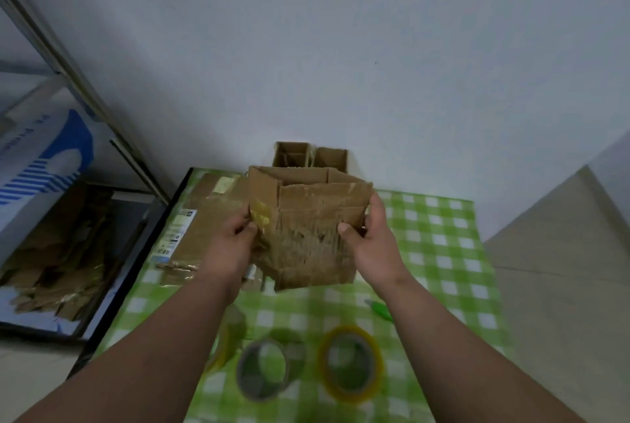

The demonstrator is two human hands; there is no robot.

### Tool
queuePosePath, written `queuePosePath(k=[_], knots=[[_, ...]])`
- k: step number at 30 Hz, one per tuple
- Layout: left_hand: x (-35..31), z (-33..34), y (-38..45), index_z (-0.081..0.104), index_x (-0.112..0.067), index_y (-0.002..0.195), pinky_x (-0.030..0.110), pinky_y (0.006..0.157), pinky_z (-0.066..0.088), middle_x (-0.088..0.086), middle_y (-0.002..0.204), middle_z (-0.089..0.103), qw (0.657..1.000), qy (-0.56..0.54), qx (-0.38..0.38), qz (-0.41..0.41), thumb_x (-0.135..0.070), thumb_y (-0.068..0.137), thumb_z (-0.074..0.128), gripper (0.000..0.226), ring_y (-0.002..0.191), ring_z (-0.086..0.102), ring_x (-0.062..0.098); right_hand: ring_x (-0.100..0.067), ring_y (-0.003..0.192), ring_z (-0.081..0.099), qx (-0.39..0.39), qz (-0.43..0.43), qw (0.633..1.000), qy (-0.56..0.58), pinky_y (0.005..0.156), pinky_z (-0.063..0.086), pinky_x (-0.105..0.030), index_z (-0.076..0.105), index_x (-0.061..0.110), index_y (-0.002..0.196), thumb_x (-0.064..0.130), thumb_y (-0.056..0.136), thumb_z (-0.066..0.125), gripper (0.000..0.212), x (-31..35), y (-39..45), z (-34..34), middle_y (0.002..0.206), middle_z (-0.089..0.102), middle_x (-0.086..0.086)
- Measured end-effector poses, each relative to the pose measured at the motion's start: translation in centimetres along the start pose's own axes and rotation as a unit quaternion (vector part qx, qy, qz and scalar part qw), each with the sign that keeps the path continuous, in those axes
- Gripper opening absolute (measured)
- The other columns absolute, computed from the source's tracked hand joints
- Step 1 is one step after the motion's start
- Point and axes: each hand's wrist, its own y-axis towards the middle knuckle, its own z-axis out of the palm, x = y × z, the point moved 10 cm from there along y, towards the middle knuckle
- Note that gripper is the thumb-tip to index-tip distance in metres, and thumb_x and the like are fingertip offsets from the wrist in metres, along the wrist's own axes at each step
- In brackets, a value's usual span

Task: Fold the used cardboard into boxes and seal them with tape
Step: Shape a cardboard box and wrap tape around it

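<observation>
A worn brown cardboard box, partly opened up with its flaps loose, is held above the table between both hands. My left hand grips its left side, thumb on the front near a patch of old yellow tape. My right hand grips its right edge, thumb pressed on the front face. Flattened cardboard lies on the table behind and to the left. On the near part of the table lie a grey tape roll, a yellow tape roll and a third roll, partly hidden by my left forearm.
The table carries a green-and-white checked cloth. Two open cardboard boxes stand against the wall at the far edge. A small green object lies by my right forearm. Left of the table, a shelf holds cardboard scraps and a blue-and-white box.
</observation>
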Motion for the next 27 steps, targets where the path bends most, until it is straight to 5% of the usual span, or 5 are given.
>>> queuePosePath(k=[3, 6, 12, 18, 27], knots=[[0.8, 2.5, -0.5, 0.062, -0.045, 0.126, 0.037, 0.100, 0.047, -0.010, 0.123, 0.067, 0.998, -0.029, 0.041, -0.030, -0.027, 0.103, 0.048, 0.033, 0.114, 0.060, 0.015, -0.009, 0.124, 0.053, 0.018, -0.012, 0.999, -0.026, 0.103, 0.048, -0.033, 0.030, 0.034, 0.150, 0.017, 0.097, 0.060, 0.063, -0.9, -1.0, -0.5, 0.135, 0.056, 0.008], [0.7, 4.3, -1.6, 0.070, -0.033, 0.115, 0.035, 0.087, 0.049, -0.004, 0.109, 0.074, 0.993, -0.066, 0.078, -0.060, -0.035, 0.103, 0.047, 0.026, 0.105, 0.064, 0.017, -0.009, 0.124, 0.051, 0.021, -0.046, 0.996, -0.068, 0.103, 0.049, -0.044, 0.038, 0.042, 0.142, 0.021, 0.093, 0.060, 0.057, -1.4, -1.4, -0.4, 0.135, 0.053, 0.009], [1.4, 4.6, -2.2, 0.057, -0.034, 0.127, 0.049, 0.100, 0.048, 0.001, 0.124, 0.068, 0.991, -0.083, 0.095, -0.045, -0.065, 0.096, 0.034, 0.050, 0.114, 0.064, 0.024, -0.009, 0.125, 0.047, 0.054, -0.041, 0.987, -0.147, 0.106, 0.046, -0.040, 0.021, 0.045, 0.152, 0.024, 0.092, 0.063, 0.076, -4.7, -2.1, 0.1, 0.137, 0.043, 0.008], [4.7, 3.9, -2.3, 0.065, -0.047, 0.111, 0.052, 0.108, 0.041, 0.003, 0.129, 0.062, 0.992, 0.021, 0.105, -0.059, -0.098, 0.066, 0.032, 0.075, 0.123, 0.055, 0.026, -0.012, 0.118, 0.047, 0.119, 0.002, 0.977, -0.178, 0.098, 0.047, -0.032, 0.028, 0.049, 0.147, 0.030, 0.094, 0.063, 0.066, -7.2, -2.9, 1.0, 0.132, 0.037, 0.010], [5.6, 4.5, -3.4, 0.072, -0.028, 0.107, 0.046, 0.109, 0.039, 0.001, 0.117, 0.068, 0.983, -0.011, 0.155, -0.099, -0.055, 0.045, 0.078, 0.068, 0.118, 0.057, 0.022, -0.009, 0.115, 0.049, 0.107, 0.014, 0.982, -0.158, 0.099, 0.038, -0.024, 0.059, 0.038, 0.122, 0.035, 0.088, 0.070, 0.036, -7.3, -2.3, 1.3, 0.126, 0.045, 0.008]])
